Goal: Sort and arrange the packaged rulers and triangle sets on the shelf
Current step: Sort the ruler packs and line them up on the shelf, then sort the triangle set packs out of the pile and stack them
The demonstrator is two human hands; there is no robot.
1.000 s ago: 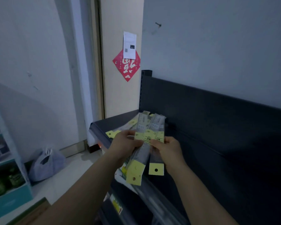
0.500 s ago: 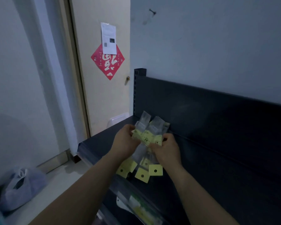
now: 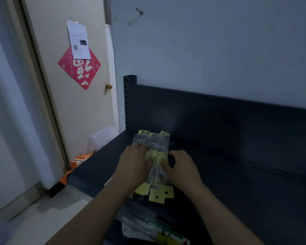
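Note:
A bundle of packaged rulers (image 3: pixel 155 147) in clear sleeves with yellow header cards lies lengthwise on the dark shelf (image 3: pixel 237 183), its far end near the back panel. My left hand (image 3: pixel 133 165) presses on the bundle's left side, palm down. My right hand (image 3: pixel 181 167) holds its right edge with fingers curled. Yellow hang tabs (image 3: pixel 159 196) stick out at the near end, over the shelf's front edge.
The shelf's dark back panel (image 3: pixel 219 112) and slotted upright post (image 3: pixel 129 96) stand behind the bundle. More packaged stationery (image 3: pixel 157 232) lies on a lower level below. A door with a red diamond decoration (image 3: pixel 79 68) is at the left, and a plastic container (image 3: pixel 102 140) sits beside the shelf end.
Both hands have brought the ruler bundle down from in the air onto the shelf top and squared it up. The view has swung left toward the door.

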